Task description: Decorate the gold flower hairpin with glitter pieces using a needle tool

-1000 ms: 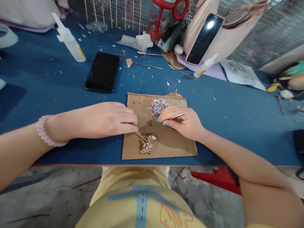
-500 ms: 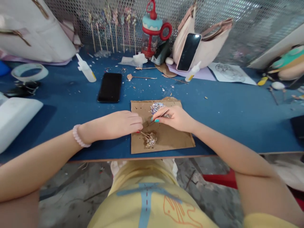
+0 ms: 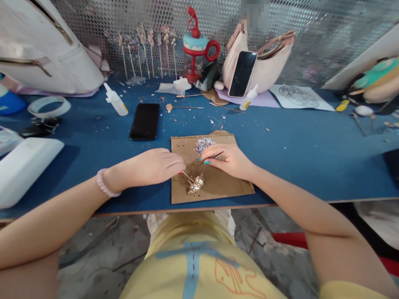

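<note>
My left hand (image 3: 156, 165), with a beaded bracelet on its wrist, is closed on the thin stem of a hairpin (image 3: 196, 183). The hairpin's glittery, gold-looking head is over the near part of a cardboard sheet (image 3: 229, 185). My right hand (image 3: 232, 161) pinches slim, dark tweezers (image 3: 217, 154) between thumb and fingers. Their point slants down to the left, above the hairpin's head and apart from it. Just beyond the right fingers, a heap of small shiny rhinestones (image 3: 204, 144) lies on the cardboard. Whether the tweezers grip a stone is too small to tell.
A black phone (image 3: 145, 121) lies beyond my left hand. Glue bottles (image 3: 116, 101) (image 3: 249, 99) stand farther back. Another hairpin (image 3: 187, 107), a tape roll (image 3: 50, 107), a red-handled cup (image 3: 195, 54), a propped phone (image 3: 242, 74) and a handbag (image 3: 264, 74) are also there.
The view has tilted and shifted slightly. The hairpin's head has turned a little in my left hand and now shows a brighter gold. My right hand still holds the tweezers near the rhinestones.
</note>
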A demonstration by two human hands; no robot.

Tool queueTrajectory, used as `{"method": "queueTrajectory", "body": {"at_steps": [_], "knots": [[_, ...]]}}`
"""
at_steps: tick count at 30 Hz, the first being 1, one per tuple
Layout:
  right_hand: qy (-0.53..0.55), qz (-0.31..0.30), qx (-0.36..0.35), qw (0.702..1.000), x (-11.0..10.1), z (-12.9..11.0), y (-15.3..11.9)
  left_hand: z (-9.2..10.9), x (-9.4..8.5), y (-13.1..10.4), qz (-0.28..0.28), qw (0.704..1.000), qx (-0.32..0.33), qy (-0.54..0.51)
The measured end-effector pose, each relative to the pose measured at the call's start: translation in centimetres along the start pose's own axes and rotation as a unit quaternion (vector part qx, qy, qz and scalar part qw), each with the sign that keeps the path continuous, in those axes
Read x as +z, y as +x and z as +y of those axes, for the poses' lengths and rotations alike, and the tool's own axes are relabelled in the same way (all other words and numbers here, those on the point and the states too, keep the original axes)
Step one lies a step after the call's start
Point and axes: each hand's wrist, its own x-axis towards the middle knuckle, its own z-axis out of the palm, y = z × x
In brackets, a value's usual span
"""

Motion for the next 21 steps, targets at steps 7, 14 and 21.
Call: {"method": "queueTrajectory", "body": {"at_steps": [7, 14, 21], "knots": [[-0.007, -0.007, -0.014, 1.0, 0.6, -0.1, -0.1, -0.5, 0.2, -0.1, 0.0, 1.0, 0.004, 0.02], [-0.006, -0.007, 0.019, 1.0, 0.3, -0.2, -0.1, -0.1, -0.9, -0.1, 0.015, 0.997, 0.057, 0.048], [-0.008, -0.006, 0.008, 1.0, 0.7, -0.4, -0.4, 0.0, -1.1, 0.1, 0.0, 0.998, 0.055, 0.034]]}}
